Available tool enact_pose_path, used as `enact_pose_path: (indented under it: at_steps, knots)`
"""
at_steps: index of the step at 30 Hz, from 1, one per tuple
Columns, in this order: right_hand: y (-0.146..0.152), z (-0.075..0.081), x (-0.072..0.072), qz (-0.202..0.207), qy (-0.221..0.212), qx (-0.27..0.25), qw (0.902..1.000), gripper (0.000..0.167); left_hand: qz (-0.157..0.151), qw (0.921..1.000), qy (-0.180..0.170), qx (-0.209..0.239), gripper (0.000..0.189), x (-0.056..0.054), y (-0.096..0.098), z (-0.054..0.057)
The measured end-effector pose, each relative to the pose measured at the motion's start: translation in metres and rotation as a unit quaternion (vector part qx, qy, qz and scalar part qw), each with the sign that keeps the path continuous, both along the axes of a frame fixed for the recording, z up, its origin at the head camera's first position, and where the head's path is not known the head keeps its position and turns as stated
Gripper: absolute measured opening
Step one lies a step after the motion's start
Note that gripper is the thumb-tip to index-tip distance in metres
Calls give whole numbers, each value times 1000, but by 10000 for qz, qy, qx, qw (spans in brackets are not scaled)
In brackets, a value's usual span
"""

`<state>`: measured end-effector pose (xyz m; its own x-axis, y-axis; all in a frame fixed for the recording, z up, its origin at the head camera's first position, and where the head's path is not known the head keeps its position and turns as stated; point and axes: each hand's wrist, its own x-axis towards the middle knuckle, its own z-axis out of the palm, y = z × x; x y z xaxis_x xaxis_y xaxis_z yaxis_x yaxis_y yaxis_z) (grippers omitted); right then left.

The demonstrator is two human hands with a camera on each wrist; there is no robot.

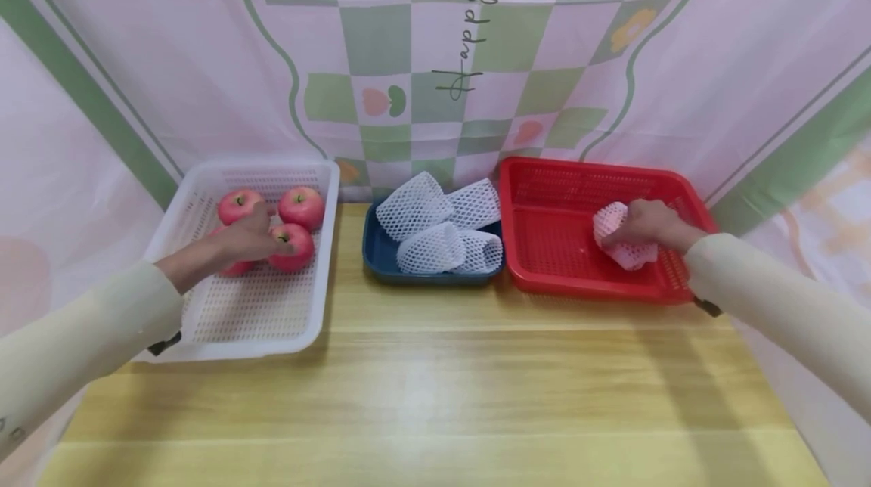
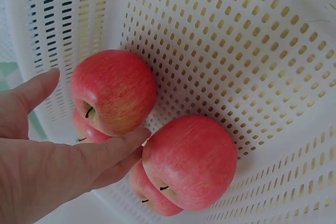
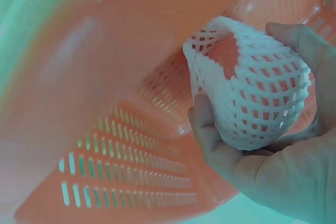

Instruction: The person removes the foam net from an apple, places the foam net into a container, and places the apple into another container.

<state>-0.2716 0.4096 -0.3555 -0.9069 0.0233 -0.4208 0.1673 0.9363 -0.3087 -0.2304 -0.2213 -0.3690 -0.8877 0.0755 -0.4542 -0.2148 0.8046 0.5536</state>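
Several red apples [image 1: 302, 207] lie in a white basket [image 1: 255, 321] at the left. Over them reaches my left hand [image 1: 246, 237], its fingers fairly straight beside the front right apple [image 1: 302, 245]. In the left wrist view, the thumb stands apart from the upper apple [image 2: 118, 87], while the fingertips come up against the lower apple [image 2: 191, 161]. Inside the red basket [image 1: 551, 245], my right hand [image 1: 649, 222] grips an apple in a white foam net [image 3: 262, 87]. Its fingers and thumb curl round the net; red fruit shows through the net's opening.
Between the baskets stands a dark blue tray [image 1: 435, 277] with several white foam nets [image 1: 429, 249], close against the red basket. The wooden table [image 1: 422, 389] extends in front. A patterned cloth [image 1: 381, 41] hangs behind.
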Motion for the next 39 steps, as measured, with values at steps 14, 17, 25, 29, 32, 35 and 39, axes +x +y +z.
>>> enact_pose_path:
  at_steps: [14,17,25,29,32,35,39]
  knots:
    - [-17,14,2,718,482,433,9953,73,-308,9978,584,-48,97,9,0,8]
    - [-25,22,4,844,540,471,9939,79,-296,9977,599,-93,94,10,2,9]
    - [-49,36,14,1118,923,541,9880,87,-203,9971,730,77,89,17,10,11]
    - [-63,43,23,1327,1067,436,9844,89,-263,9964,802,130,91,20,12,13]
    - [-74,46,30,1490,1151,366,9814,89,-343,9959,815,197,93,23,13,15]
    - [-81,51,34,1625,1239,376,9782,89,-412,9950,873,271,93,26,14,17]
    - [-92,57,41,1675,1305,431,9762,91,-356,9955,848,248,90,27,18,21]
